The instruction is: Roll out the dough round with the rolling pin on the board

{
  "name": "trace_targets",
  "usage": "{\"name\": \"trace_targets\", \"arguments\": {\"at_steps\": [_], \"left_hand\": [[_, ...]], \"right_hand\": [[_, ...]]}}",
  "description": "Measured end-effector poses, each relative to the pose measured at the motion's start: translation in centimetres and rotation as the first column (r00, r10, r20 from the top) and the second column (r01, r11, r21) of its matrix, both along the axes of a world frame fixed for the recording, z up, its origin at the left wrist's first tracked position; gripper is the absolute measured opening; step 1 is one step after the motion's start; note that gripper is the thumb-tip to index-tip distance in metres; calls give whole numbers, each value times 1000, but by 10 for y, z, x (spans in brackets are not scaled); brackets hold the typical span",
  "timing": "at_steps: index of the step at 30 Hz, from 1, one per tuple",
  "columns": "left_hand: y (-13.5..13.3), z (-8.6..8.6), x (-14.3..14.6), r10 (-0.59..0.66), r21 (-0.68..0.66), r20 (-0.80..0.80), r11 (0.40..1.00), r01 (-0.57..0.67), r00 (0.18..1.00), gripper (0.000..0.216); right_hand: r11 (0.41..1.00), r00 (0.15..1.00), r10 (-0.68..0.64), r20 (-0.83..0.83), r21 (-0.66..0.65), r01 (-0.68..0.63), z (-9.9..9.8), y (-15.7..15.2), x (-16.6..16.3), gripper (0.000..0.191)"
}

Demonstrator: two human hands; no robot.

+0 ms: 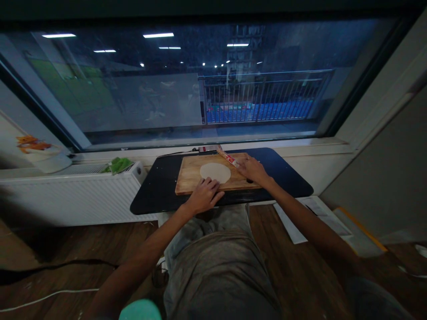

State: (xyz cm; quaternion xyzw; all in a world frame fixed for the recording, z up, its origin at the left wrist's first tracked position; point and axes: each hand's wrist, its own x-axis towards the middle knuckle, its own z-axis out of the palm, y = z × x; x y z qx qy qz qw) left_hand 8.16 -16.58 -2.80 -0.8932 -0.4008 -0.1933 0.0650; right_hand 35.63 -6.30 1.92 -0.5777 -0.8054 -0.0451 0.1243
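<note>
Pinning the board (187, 178) flat under the left hand (204, 195), the right hand (251, 169) grasps the pin (227, 157) just beside the dough (215, 172); roll evenly outward.

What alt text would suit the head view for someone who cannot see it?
A round flat dough lies on a wooden board on a small black table; the left hand rests at the board's edge, the right hand by a red-and-white rolling pin.

Setting: a lived-in room, likely a home, at night. Landmark: wide window (200, 84). Below it left, white radiator (66, 191); directly under it, small black table (160, 186) bearing wooden cutting board (190, 175). Beneath the table, wood plank floor (66, 249).
</note>
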Motion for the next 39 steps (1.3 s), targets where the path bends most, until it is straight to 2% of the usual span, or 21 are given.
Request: {"name": "trace_targets", "arguments": {"at_steps": [3,5,7,9,11,14,16,18,22,25,28,32,36,39], "left_hand": [[2,-1,-7,-13,-31,76,999,15,997,46],[12,3,-17,3,-45,205,999,6,979,49],[26,11,-30,75,-12,364,997,-76,928,50],[43,21,-42,167,70,485,971,-228,859,49],[60,31,-51,241,127,514,928,-351,823,48],[78,37,-53,313,118,407,913,-390,858,44],[84,34,-48,338,90,303,921,-380,891,40],[86,26,-42,345,65,214,928,-366,914,34],[82,11,-35,343,8,99,938,-346,934,31],[78,8,-41,296,-17,118,955,-296,948,32],[72,12,-51,180,-51,168,983,-174,969,30],[63,25,-59,21,-120,127,993,-6,992,37],[53,36,-55,-34,-63,92,997,40,995,30],[46,37,-53,-46,-54,64,997,49,997,24]], "right_hand": [[998,1000,-1,-14,-55,0,-6,8,-1,38],[997,996,82,-37,-10,-82,-8,12,-2,35],[976,974,215,-73,58,-211,-9,15,-3,36],[940,935,336,-111,97,-327,-8,16,-6,39],[903,893,430,-135,82,-422,-7,15,-9,40],[838,827,542,-149,16,-546,-7,9,-14,38],[803,793,588,-161,-9,-597,-7,5,-16,36],[798,789,591,-170,-21,-602,-8,2,-20,33],[857,844,507,-174,-7,-516,-8,3,-31,21],[889,873,455,-178,23,-458,-9,6,-40,21],[894,880,443,-168,12,-448,-12,6,-43,25],[908,898,403,-176,-43,-417,-16,3,-40,29],[908,899,398,-184,-62,-415,-16,4,-38,30],[907,898,399,-186,-65,-416,-16,4,-38,30]]}}
